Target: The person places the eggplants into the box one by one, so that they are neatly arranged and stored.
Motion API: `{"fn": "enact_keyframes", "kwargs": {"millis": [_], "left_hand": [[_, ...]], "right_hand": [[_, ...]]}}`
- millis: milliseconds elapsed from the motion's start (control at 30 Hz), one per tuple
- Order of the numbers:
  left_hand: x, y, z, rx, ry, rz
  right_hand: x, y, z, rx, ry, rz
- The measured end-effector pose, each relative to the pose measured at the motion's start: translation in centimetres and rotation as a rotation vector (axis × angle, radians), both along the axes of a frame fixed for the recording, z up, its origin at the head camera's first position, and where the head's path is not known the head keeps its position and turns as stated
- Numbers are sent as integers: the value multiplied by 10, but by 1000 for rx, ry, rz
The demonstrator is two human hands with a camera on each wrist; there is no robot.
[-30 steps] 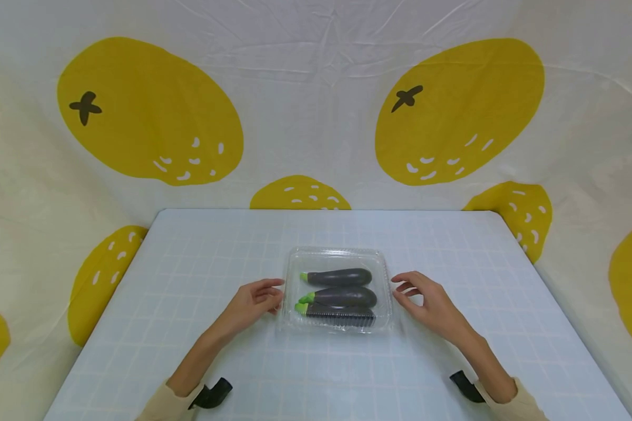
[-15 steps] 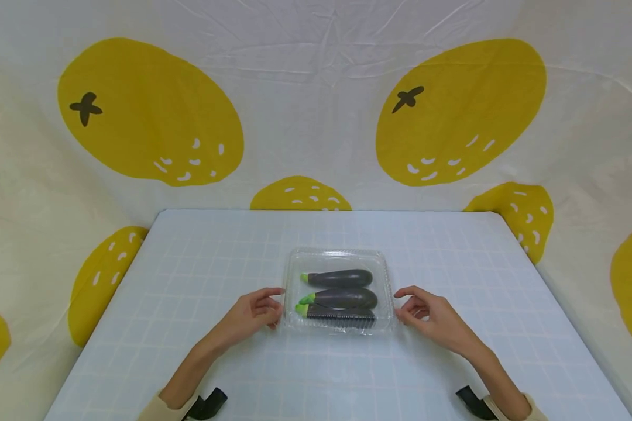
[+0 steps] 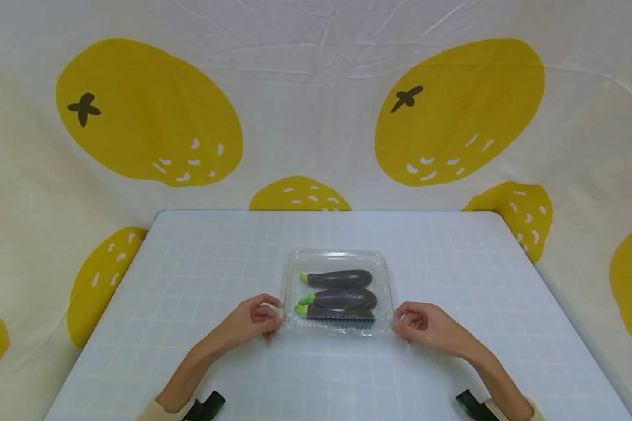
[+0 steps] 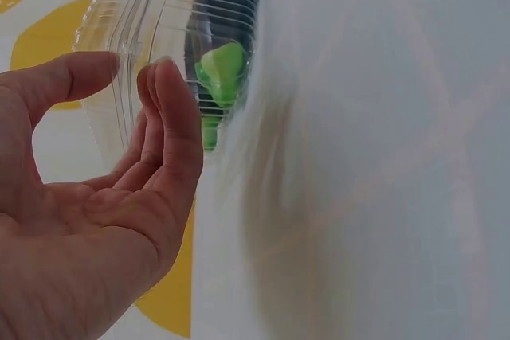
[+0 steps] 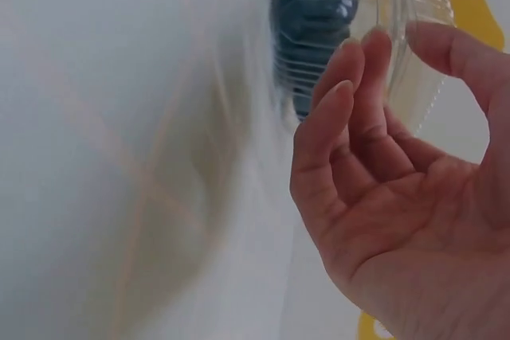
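A clear plastic clamshell box (image 3: 337,254) lies on the table, its lid down. Inside are three dark purple eggplants with green stem ends; the back eggplant (image 3: 342,278) lies apart from the middle eggplant (image 3: 342,299). The front eggplant (image 3: 342,316) shows through the ribbed front wall. My left hand (image 3: 250,321) is at the box's left edge near the front corner, thumb and curled fingers on either side of the rim (image 4: 126,45). At the opposite side, my right hand (image 3: 432,327) pinches the right edge the same way.
The table (image 3: 216,240) has a pale blue checked cover. Behind and beside it hangs a white cloth (image 3: 308,88) with large yellow fruit prints. A black wrist mount (image 3: 208,404) shows at the left sleeve, another black mount (image 3: 474,403) at the right.
Both hands have slid toward me along the box's sides, to its front corners. Their fingers have curled in closer at the edges. The box and eggplants have stayed in place.
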State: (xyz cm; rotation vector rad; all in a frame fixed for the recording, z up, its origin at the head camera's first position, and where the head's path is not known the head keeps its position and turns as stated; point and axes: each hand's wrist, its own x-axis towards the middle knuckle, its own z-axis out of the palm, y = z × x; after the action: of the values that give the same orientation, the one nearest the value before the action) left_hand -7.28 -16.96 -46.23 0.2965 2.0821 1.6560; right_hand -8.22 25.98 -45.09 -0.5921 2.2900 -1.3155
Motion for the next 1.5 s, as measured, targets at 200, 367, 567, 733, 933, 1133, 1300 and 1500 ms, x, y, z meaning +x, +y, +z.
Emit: {"fn": "enact_keyframes", "kwargs": {"millis": [200, 367, 567, 733, 933, 1133, 1300, 1500], "left_hand": [[-1, -1, -3, 15, -5, -104], [-4, -3, -4, 19, -44, -136], [-6, -4, -5, 46, -72, -158], [-8, -5, -6, 66, -55, -162], [-8, -4, -8, 80, -25, -178], [-8, -3, -9, 93, -5, -167], [-10, -4, -9, 79, -6, -160], [-12, -6, -9, 39, -23, -167]], "right_hand": [[-4, 4, -8, -79, -151, 86], [-6, 4, -10, -152, -218, 114], [-8, 2, -12, -200, -216, 76], [-10, -1, -12, -194, -200, 47], [-10, -2, -12, -183, -203, 7], [-9, -2, -9, -164, -205, -21], [-10, -3, -8, -130, -217, -44], [-11, -1, -5, -116, -214, -17]]}}
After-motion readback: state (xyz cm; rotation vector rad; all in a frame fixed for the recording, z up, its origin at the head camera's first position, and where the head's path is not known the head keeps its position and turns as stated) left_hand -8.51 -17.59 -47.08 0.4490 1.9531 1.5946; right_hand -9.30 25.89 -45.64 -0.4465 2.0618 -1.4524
